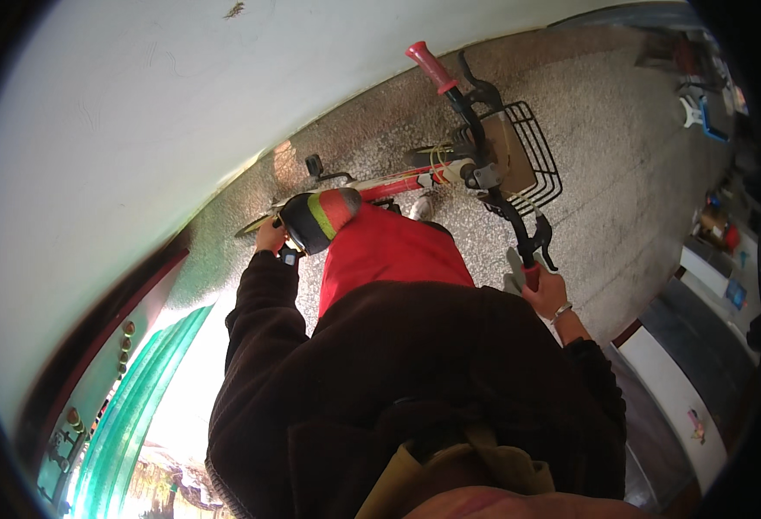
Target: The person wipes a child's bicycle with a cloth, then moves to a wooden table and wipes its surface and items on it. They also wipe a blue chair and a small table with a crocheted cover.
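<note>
A small bicycle with a red and white frame [397, 187] stands on the speckled floor in front of me. My right hand [547, 292] is closed around one red handlebar grip [531, 276], beside a black brake lever [541, 240]. A grey-green thing, perhaps a glove or cloth, shows next to that hand. My left hand [270, 236] is at the rear of the saddle [319, 219], which is black, yellow-green and red; its fingers are partly hidden there. The other red grip [431, 67] points towards the wall. A black wire basket [536, 156] with a brown panel is at the front.
A pale wall [127, 117] runs close along the bicycle's far side. At lower left, green translucent curtain strips [140, 402] hang by a bright doorway. Grey-topped white furniture [669, 389] stands at the right. A blue and white object [703, 118] is on the floor further off.
</note>
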The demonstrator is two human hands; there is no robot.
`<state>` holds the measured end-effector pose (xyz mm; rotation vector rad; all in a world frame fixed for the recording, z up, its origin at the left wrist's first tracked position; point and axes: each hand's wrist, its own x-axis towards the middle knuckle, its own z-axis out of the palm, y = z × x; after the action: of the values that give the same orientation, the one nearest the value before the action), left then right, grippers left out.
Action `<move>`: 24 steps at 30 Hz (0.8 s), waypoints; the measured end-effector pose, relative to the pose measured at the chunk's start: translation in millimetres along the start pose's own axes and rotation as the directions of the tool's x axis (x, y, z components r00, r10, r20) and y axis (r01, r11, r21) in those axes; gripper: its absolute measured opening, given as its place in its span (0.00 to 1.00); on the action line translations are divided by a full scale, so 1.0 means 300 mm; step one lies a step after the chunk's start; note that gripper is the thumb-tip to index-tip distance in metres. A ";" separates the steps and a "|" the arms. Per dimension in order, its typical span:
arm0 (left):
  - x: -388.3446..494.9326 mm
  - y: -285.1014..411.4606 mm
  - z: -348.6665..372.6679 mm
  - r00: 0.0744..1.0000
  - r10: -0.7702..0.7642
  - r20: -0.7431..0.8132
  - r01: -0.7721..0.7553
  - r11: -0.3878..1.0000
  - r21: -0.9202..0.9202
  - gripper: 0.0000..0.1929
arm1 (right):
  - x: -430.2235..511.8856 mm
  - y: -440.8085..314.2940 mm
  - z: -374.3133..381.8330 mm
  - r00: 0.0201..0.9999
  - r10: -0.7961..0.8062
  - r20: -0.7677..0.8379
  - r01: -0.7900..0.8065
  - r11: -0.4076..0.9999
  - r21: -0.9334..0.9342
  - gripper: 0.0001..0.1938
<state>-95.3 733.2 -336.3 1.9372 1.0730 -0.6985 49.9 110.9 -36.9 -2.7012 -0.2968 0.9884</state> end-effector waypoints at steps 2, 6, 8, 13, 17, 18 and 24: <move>0.014 -0.007 -0.001 0.998 -0.034 0.048 0.037 0.997 -0.061 0.10 | 0.061 -0.007 -0.063 0.999 -0.034 0.003 0.034 0.999 -0.012 0.19; 0.056 -0.007 0.015 0.987 -0.153 0.055 0.156 0.985 -0.076 0.09 | 0.214 -0.037 -0.147 0.999 -0.041 -0.015 0.039 0.991 -0.127 0.19; 0.066 -0.015 0.032 0.991 -0.124 0.045 0.126 0.991 -0.039 0.09 | 0.279 -0.038 -0.173 0.999 0.050 0.015 -0.046 0.972 -0.230 0.20; 0.052 -0.031 0.055 0.978 -0.196 -0.071 0.200 0.977 0.068 0.10 | 0.303 -0.033 -0.175 0.989 0.034 0.142 0.000 0.973 -0.232 0.24; 0.021 -0.029 0.066 0.966 -0.214 -0.146 0.200 0.974 -0.107 0.11 | 0.284 -0.035 -0.171 0.993 -0.029 0.113 0.046 0.987 -0.151 0.27; 0.012 -0.026 0.066 0.963 -0.248 -0.104 0.222 0.952 -0.210 0.15 | 0.283 -0.038 -0.174 0.993 -0.038 0.110 0.051 0.991 -0.125 0.27; -0.103 -0.020 0.086 0.897 -0.406 -0.173 0.285 0.833 -0.474 0.30 | 0.270 -0.042 -0.203 0.982 0.012 0.190 0.004 0.996 -0.085 0.33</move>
<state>-117.7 700.1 -328.7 1.4785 1.6293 -0.3378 149.2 135.2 -36.9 -2.6854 -0.3776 1.2666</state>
